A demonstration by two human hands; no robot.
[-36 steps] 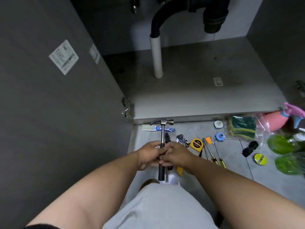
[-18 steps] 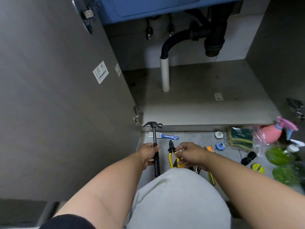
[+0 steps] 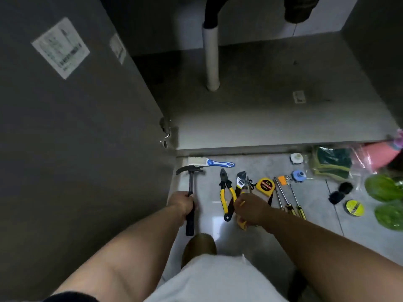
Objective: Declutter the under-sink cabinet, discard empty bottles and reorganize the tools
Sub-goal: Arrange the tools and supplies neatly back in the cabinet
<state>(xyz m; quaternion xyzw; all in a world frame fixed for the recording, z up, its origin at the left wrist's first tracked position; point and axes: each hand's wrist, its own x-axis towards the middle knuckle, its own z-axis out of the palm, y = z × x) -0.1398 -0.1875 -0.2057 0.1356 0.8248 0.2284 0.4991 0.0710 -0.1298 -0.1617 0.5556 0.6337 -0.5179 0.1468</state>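
Hammer [image 3: 191, 182] sits at the row's left end, on the tiles by the cabinet door, with the left hand [image 3: 182, 204] wrapped round its handle, squaring it up, I'd say. The right hand [image 3: 250, 211] curls over the wrench [image 3: 241, 180] grip, beside the pliers [image 3: 226, 192]. Then come the tape measure [image 3: 265, 185] and screwdrivers [image 3: 287, 199], probably staged for the cabinet floor [image 3: 261, 118].

Hammer [image 3: 191, 182] now apart from pliers [image 3: 225, 184].

The black-handled steel claw hammer [image 3: 191, 184], gripped in my left hand [image 3: 182, 204], points to twelve o'clock; at its three o'clock lie yellow-and-black pliers [image 3: 226, 185], then seemingly a yellow-handled adjustable wrench [image 3: 241, 181].
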